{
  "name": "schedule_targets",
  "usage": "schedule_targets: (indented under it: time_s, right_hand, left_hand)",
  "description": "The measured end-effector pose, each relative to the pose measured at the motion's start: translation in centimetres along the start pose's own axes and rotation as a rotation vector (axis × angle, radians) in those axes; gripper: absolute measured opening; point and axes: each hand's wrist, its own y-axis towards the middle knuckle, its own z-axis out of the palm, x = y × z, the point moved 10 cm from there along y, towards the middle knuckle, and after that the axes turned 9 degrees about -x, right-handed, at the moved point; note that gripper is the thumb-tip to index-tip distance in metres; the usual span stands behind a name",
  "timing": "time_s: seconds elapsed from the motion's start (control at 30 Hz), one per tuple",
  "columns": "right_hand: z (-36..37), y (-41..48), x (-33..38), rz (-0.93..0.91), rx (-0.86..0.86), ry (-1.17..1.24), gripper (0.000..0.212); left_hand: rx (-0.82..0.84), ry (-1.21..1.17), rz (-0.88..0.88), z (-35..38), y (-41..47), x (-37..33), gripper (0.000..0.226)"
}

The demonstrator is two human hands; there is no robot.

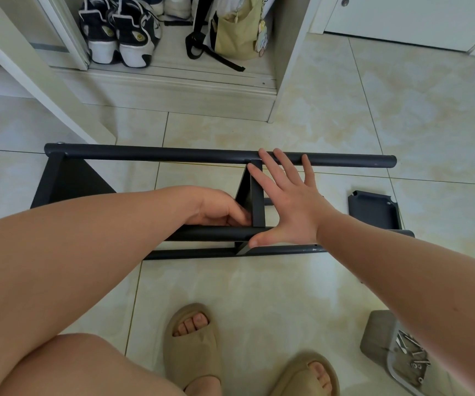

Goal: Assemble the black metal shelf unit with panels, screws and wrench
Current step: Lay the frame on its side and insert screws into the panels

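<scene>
Shelf frame (pixel 59 181): stiff, probably heavy, lift by tubes (pixel 173 154); right hand (pixel 290 207) splayed against panel (pixel 256 195), left hand (pixel 219 208) curled, hold unclear

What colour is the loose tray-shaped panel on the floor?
Dark grey-black metal panel, clearest in the head view.

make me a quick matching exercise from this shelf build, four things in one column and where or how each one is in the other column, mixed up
Column one
1. right hand
2. left hand
3. loose panel
4. screws

Column two
A. in the grey tray
B. fingers spread, reaching to the far tube
C. lying on the floor tiles
D. fingers curled beside the middle panel

Pairs: 1-B, 2-D, 3-C, 4-A
</scene>
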Motion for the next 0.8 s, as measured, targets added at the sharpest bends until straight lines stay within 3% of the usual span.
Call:
schedule_targets:
  time_s: [0.23, 0.6, 0.8]
  right_hand:
    - [0.0, 0.0, 0.0, 0.002, -0.002, 0.006, 0.139]
    - [0.0, 0.0, -0.1, 0.005, 0.007, -0.002, 0.140]
    - [0.0, 0.0, 0.0, 0.006, 0.000, 0.006, 0.139]
  left_hand:
    - [-0.109, 0.101, 0.044, -0.8, 0.7, -0.4, 0.015]
    - [-0.002, 0.003, -0.022, 0.2, -0.3, -0.1, 0.022]
    - [-0.119, 0.111, 0.036, -0.9, 0.8, -0.2, 0.008]
